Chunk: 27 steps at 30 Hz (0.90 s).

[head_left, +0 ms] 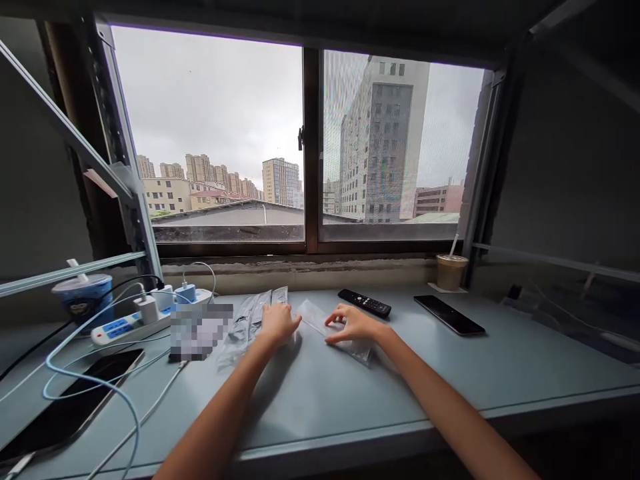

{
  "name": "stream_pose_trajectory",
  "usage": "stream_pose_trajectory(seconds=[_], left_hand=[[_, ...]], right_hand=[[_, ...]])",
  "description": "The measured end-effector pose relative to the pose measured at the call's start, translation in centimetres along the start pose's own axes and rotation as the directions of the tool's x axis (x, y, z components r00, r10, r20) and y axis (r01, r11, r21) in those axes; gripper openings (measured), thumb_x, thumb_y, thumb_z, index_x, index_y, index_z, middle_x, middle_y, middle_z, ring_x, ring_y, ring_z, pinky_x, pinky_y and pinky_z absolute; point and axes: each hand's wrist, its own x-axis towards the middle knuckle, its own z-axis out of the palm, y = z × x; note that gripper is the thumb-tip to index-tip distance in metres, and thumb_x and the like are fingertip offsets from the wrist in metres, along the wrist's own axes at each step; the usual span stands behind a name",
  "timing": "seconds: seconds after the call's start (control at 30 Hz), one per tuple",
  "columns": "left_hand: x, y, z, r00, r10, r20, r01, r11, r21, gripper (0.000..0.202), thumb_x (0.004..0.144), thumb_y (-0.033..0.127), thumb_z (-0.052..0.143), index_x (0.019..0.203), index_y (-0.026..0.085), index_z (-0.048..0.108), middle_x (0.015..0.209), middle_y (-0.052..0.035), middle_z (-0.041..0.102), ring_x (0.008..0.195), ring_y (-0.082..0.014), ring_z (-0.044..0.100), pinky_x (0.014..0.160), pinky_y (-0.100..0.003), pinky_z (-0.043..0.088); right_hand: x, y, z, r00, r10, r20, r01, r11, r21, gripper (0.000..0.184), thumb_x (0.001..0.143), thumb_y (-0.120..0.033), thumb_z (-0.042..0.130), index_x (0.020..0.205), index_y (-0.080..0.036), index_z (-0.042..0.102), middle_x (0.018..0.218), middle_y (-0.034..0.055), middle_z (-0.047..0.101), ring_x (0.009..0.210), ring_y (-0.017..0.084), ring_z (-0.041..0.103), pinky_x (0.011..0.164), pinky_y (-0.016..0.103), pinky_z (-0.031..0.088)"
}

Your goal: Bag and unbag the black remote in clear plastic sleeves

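Note:
My left hand (278,323) rests at the right edge of a crumpled silvery-clear plastic bag (245,323) on the desk. Its thumb sticks out to the right, apart from the fingers, whose tips are partly hidden. To the right, my right hand (355,325) is held over a flat clear plastic bag (313,313). Thumb and fingers there curve in a C shape with a gap between them and nothing gripped. A black remote control (364,303) lies just behind my right hand.
A white power strip (117,328) with chargers and looping cables fills the left side. Near it are a phone (75,400), a blurred-out item (200,332) and a blue cup (83,300). On the right lie another phone (449,315) and a drink cup (451,272) with a straw.

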Motion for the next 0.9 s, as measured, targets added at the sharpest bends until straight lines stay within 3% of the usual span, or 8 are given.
stream_pose_trajectory(seconds=[0.2, 0.33, 0.43, 0.53, 0.6, 0.73, 0.9], left_hand=[[-0.4, 1.0, -1.9, 0.997, -0.016, -0.073, 0.009, 0.995, -0.097, 0.038, 0.083, 0.034, 0.038, 0.075, 0.015, 0.070, 0.081, -0.0126, 0.068, 0.082, -0.0248, 0.062, 0.075, -0.034, 0.042], [-0.7, 1.5, -2.5, 0.998, 0.006, -0.063, -0.020, 0.974, -0.225, 0.036, 0.083, 0.036, 0.038, 0.081, 0.020, 0.070, 0.082, -0.0073, 0.068, 0.082, -0.0222, 0.061, 0.071, -0.030, 0.043], [-0.4, 0.8, -1.8, 0.992, 0.126, -0.032, -0.130, 0.951, -0.281, 0.034, 0.078, 0.019, 0.043, 0.104, 0.023, 0.064, 0.096, -0.0035, 0.067, 0.093, -0.0201, 0.059, 0.082, -0.030, 0.042], [-0.1, 0.0, -0.5, 0.933, 0.359, 0.017, -0.344, 0.905, -0.251, 0.067, 0.059, -0.001, 0.045, 0.121, 0.024, 0.052, 0.120, -0.0033, 0.057, 0.114, -0.0207, 0.048, 0.098, -0.035, 0.032], [0.0, -0.2, 0.4, 0.888, 0.455, 0.059, -0.429, 0.870, -0.244, 0.073, 0.053, -0.002, 0.046, 0.122, 0.023, 0.050, 0.126, -0.0047, 0.052, 0.119, -0.0231, 0.043, 0.101, -0.039, 0.028], [-0.1, 0.3, 1.4, 0.845, 0.533, 0.042, -0.504, 0.821, -0.267, 0.062, 0.055, 0.004, 0.050, 0.114, 0.022, 0.057, 0.114, -0.0053, 0.058, 0.111, -0.0244, 0.049, 0.099, -0.039, 0.031], [0.3, 0.7, 1.6, 0.829, 0.554, -0.084, -0.553, 0.785, -0.279, 0.051, 0.059, 0.013, 0.059, 0.109, 0.023, 0.060, 0.100, -0.0039, 0.060, 0.095, -0.0219, 0.055, 0.093, -0.035, 0.035]], right_hand=[[0.4, 0.1, 0.7, 0.987, 0.126, -0.103, -0.140, 0.979, -0.146, 0.024, 0.075, -0.029, 0.065, 0.097, -0.020, 0.070, 0.094, 0.0043, 0.057, 0.078, 0.018, 0.056, 0.068, 0.024, 0.040], [0.2, -0.5, 0.8, 0.972, 0.183, -0.144, -0.216, 0.942, -0.258, 0.022, 0.084, -0.027, 0.055, 0.098, -0.019, 0.069, 0.093, 0.0046, 0.059, 0.080, 0.019, 0.057, 0.066, 0.024, 0.038], [0.1, -0.9, 0.7, 0.958, 0.209, -0.196, -0.261, 0.918, -0.298, 0.020, 0.084, -0.027, 0.055, 0.097, -0.022, 0.069, 0.093, 0.0027, 0.061, 0.085, 0.019, 0.057, 0.064, 0.024, 0.036], [0.1, -1.0, 0.4, 0.928, 0.227, -0.296, -0.307, 0.915, -0.262, 0.023, 0.081, -0.025, 0.060, 0.102, -0.026, 0.067, 0.093, -0.0006, 0.063, 0.086, 0.019, 0.057, 0.064, 0.023, 0.036], [0.2, -0.9, 0.2, 0.903, 0.219, -0.371, -0.320, 0.918, -0.236, 0.024, 0.081, -0.025, 0.060, 0.105, -0.027, 0.065, 0.092, -0.0015, 0.064, 0.084, 0.018, 0.058, 0.064, 0.023, 0.036], [0.3, -1.1, 0.1, 0.875, 0.173, -0.452, -0.299, 0.927, -0.226, 0.019, 0.083, -0.027, 0.058, 0.101, -0.027, 0.067, 0.090, -0.0017, 0.065, 0.082, 0.017, 0.059, 0.063, 0.023, 0.037], [0.4, -1.2, 0.3, 0.884, 0.176, -0.434, -0.300, 0.924, -0.236, 0.018, 0.084, -0.030, 0.058, 0.099, -0.029, 0.068, 0.090, -0.0022, 0.065, 0.082, 0.017, 0.060, 0.061, 0.022, 0.037]])
